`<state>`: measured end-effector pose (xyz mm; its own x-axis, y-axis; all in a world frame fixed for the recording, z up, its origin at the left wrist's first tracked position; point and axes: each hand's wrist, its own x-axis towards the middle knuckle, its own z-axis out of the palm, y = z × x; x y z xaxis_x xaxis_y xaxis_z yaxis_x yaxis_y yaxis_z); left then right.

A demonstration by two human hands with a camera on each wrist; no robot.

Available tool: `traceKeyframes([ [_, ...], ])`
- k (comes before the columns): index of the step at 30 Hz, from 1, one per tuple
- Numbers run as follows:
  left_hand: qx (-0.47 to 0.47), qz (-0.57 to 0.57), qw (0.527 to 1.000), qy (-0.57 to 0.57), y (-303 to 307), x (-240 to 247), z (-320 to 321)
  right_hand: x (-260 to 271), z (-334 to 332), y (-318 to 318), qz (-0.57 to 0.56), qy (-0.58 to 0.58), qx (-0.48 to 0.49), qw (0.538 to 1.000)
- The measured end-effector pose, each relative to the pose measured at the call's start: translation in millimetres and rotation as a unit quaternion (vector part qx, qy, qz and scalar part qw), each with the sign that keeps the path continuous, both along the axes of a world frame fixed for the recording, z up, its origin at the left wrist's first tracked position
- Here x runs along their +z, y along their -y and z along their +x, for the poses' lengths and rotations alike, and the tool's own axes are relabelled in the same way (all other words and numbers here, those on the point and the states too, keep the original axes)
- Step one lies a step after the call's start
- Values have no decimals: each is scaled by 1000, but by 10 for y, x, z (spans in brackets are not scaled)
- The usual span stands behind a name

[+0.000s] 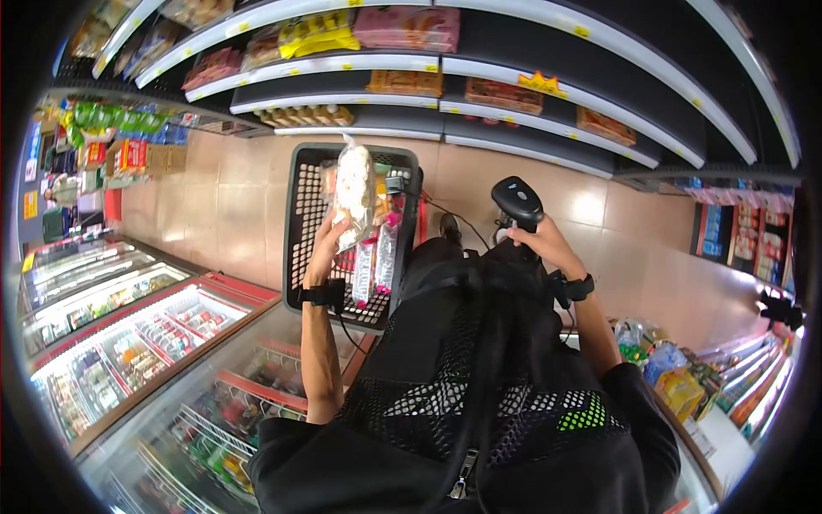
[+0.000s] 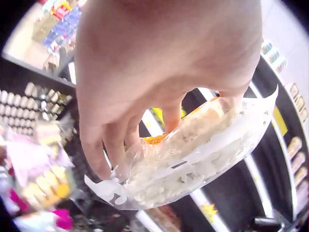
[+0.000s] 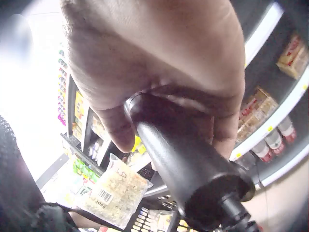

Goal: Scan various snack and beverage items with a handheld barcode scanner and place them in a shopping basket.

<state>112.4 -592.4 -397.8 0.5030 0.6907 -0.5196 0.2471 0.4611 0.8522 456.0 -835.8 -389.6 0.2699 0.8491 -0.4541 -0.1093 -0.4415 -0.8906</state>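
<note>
My left hand [image 1: 324,247] grips a clear plastic bag of pale, chunky food [image 1: 354,184] by its edges, above a dark shopping basket [image 1: 296,184]. Up close in the left wrist view, the bag [image 2: 178,174] bulges below the curled fingers. A barcode label shows on the bag [image 3: 116,191] in the right wrist view. My right hand [image 1: 552,244] is wrapped around the handle of a black barcode scanner [image 1: 516,200], off to the basket's right. A cable leaves the handle's end in the right wrist view. Inside the basket lie packages with pink ends [image 1: 387,257].
Store shelves [image 1: 505,75] with packaged food run along the far side. Glass-topped freezers [image 1: 158,330] stand at the left. Tiled floor [image 1: 591,206] spreads beyond the scanner, and a thin cable [image 1: 458,218] trails near the basket. Bagged goods [image 1: 672,368] sit at the right.
</note>
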Motion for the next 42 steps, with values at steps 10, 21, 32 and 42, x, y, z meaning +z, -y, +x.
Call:
traceKeyframes([
  [10,-192,338,830,-401,73,-1474,-586,-695,300,147,-69,-98,-134,984],
  [21,-176,306,772,-529,-39,-1727,-30,-1182,750,1003,-249,71,-146,955],
  [32,-186,248,761,-571,-253,-1914,-75,-1390,336,1354,-308,6,-130,942],
  [42,-25,343,807,-480,-24,-1538,-311,-1904,132,1436,-287,87,-105,948],
])
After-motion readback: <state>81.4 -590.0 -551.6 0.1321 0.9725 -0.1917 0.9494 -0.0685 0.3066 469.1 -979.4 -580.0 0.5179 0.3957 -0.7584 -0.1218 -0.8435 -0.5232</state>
